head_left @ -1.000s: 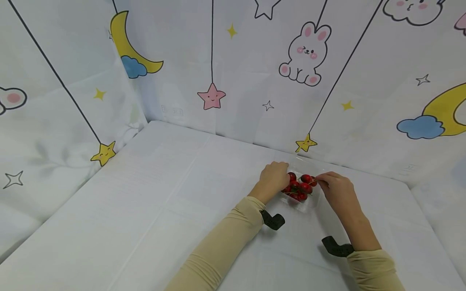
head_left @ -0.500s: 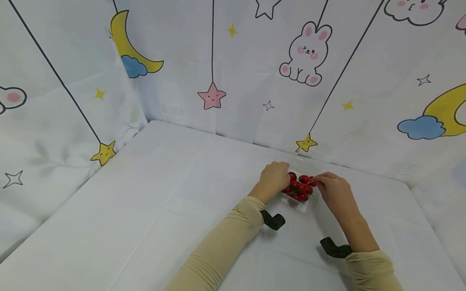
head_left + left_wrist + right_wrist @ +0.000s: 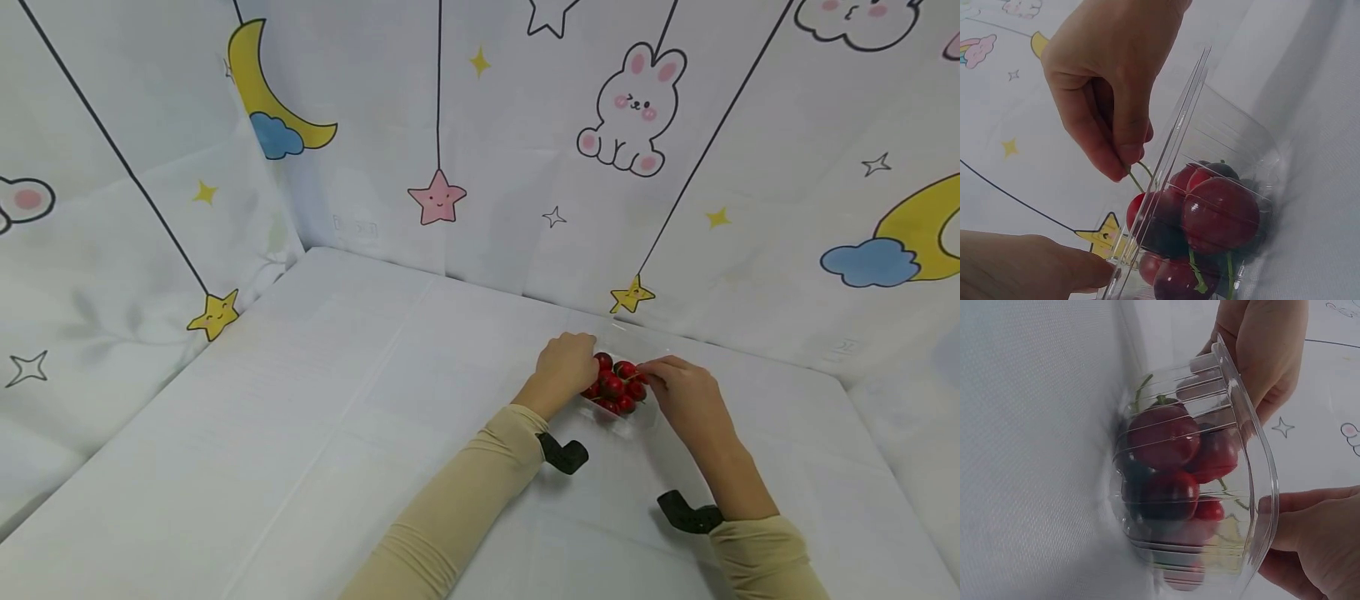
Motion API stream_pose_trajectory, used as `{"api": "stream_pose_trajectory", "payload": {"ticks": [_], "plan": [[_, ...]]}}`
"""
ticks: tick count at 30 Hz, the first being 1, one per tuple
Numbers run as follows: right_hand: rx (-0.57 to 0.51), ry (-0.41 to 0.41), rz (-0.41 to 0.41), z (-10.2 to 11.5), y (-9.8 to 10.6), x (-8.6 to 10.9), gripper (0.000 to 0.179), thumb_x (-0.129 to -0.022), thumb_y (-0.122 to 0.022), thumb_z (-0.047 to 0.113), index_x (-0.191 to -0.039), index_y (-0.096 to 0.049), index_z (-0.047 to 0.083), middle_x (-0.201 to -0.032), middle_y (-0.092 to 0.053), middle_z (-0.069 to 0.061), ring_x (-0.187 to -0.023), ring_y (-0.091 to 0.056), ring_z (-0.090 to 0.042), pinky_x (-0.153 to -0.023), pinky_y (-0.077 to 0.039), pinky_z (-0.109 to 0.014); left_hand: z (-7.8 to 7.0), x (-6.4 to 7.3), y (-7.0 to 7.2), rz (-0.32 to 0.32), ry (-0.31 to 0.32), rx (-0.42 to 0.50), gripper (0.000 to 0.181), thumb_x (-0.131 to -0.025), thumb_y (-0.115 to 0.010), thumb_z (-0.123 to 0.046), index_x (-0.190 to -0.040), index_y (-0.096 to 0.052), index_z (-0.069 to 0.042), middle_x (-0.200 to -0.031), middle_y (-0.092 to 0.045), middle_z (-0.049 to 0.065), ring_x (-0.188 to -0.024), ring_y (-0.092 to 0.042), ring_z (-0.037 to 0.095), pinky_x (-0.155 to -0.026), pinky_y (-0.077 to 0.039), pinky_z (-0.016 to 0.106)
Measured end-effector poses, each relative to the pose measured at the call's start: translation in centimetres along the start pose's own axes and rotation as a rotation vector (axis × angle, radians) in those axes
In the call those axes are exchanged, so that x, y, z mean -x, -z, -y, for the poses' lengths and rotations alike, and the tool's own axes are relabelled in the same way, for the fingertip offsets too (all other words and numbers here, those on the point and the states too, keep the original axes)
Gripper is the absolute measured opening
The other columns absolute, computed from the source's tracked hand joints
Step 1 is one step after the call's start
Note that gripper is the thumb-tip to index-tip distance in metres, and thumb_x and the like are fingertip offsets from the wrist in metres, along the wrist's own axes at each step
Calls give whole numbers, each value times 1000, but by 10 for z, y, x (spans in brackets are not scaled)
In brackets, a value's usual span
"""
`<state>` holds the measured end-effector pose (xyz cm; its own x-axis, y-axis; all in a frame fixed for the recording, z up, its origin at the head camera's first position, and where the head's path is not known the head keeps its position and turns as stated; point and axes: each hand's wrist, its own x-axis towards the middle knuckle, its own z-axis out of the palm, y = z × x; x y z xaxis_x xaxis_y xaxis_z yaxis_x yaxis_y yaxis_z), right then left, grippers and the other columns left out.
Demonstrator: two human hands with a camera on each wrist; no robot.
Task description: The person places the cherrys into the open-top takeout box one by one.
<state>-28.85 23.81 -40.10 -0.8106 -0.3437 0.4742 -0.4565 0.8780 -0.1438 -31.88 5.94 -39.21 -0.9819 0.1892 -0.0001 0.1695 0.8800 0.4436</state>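
In the head view, a clear plastic box (image 3: pixel 626 421) of dark red cherries (image 3: pixel 611 387) stands on the white table. My left hand (image 3: pixel 567 364) grips the box's left side; its thumb lies along the rim in the left wrist view. My right hand (image 3: pixel 682 392), over the right side of the box, pinches a thin green cherry stem (image 3: pixel 1137 178) between thumb and forefinger. Below those fingertips, a red cherry (image 3: pixel 1137 209) sits among the others at the rim. In the right wrist view the right hand (image 3: pixel 1325 544) partly shows behind the clear rim (image 3: pixel 1266 462).
The box's clear lid (image 3: pixel 637 337) stands open toward the back wall. A patterned white cloth wall (image 3: pixel 517 167) rises right behind the table (image 3: pixel 337 375). Black wrist straps (image 3: pixel 564 455) stick out below both forearms.
My right hand has shifted slightly left over the box, its pinch kept on the stem, and the cherries beneath have moved a little. The left hand stays in place on the box.
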Motion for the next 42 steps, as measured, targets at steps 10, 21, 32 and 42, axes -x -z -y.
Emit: {"api": "stream_pose_trajectory", "payload": {"ticks": [10, 21, 32, 42], "plan": [[30, 29, -20, 2, -1, 1, 21, -77, -73, -2, -97, -72, 2, -91, -72, -16, -77, -68, -30, -67, -55, -45, 0, 1, 0, 3, 4, 3, 38, -93, -55, -22, -131, -59, -21, -118, -68, -3, -75, -61, 11, -54, -47, 23], [11, 1, 53, 7, -3, 2, 20, -80, -70, -3, -100, -71, 0, -93, -72, -17, -84, -68, -33, -73, -55, -46, -1, 1, 0, 1, -3, 6, 35, -93, -55, -20, -128, -61, -20, -110, -70, -2, -68, -57, 11, -50, -43, 23], [14, 16, 51, 8, -8, 2, 16, -80, -69, -5, -95, -71, -2, -89, -71, -18, -83, -68, -34, -74, -55, -47, 0, 1, 0, 3, 2, 4, 32, -93, -56, -21, -124, -63, -19, -102, -71, -1, -64, -55, 11, -47, -42, 23], [-2, 12, 116, 8, -12, 2, 17, -79, -70, -6, -95, -73, 0, -87, -70, -16, -80, -67, -30, -71, -56, -44, 0, 1, -1, -30, -36, -26, 14, -94, -53, -19, -93, -66, -16, -70, -60, -3, -57, -50, 11, -46, -39, 26]]}}
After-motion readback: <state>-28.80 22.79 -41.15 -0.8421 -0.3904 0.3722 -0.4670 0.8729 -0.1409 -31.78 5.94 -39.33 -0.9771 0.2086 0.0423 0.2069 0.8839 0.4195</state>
